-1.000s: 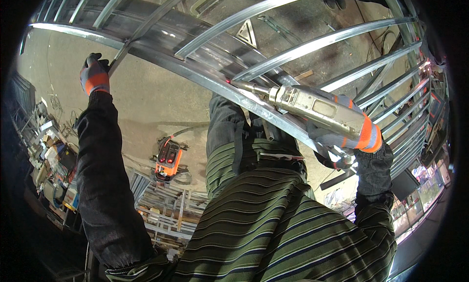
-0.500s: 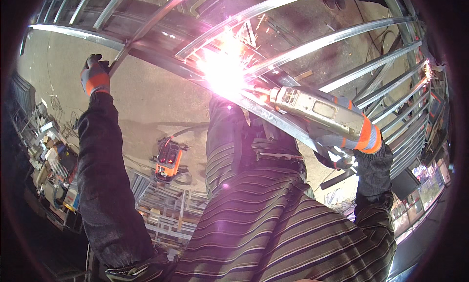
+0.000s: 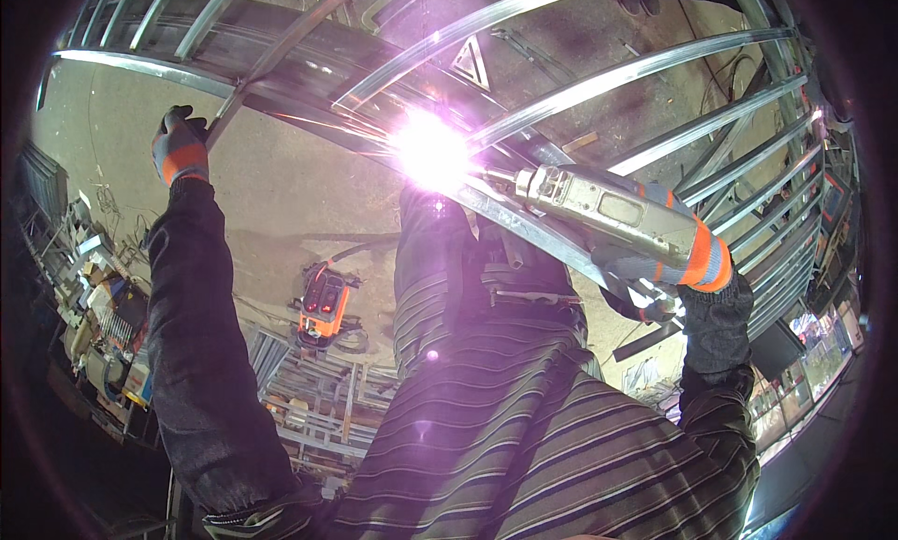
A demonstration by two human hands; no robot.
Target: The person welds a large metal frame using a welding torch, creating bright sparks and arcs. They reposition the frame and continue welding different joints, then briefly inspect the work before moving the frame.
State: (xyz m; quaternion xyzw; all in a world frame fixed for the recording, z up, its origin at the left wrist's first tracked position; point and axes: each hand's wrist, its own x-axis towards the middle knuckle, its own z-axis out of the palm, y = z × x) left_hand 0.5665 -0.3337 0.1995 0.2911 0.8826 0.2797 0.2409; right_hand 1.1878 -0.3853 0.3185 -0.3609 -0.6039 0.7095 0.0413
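My right hand (image 3: pixel 687 250), in a grey and orange glove, is wrapped around a metal-bodied welding gun (image 3: pixel 599 208). The gun's nozzle points left at a blinding arc (image 3: pixel 430 152) on the metal frame (image 3: pixel 533 224), and the glare hides the joint there. Thin sparks streak leftward from it. On the left my gloved left hand (image 3: pixel 181 149) is closed around the near end of a slim metal bar (image 3: pixel 285 49) that slants across the frame's lower rail. Part of its grip is hidden behind the glove.
Parallel metal tubes (image 3: pixel 645 70) span the upper right. An orange and black machine (image 3: pixel 323 306) stands on the floor with a hose. Stacked metal frames (image 3: pixel 327 390) lie below it, clutter (image 3: pixel 108 325) at far left. Another person's dark shoes (image 3: pixel 641 0) show at the top.
The spray of sparks above the arc has shrunk, with streaks now running left. The sparks at the far right have dimmed. Both hands stay almost in place.
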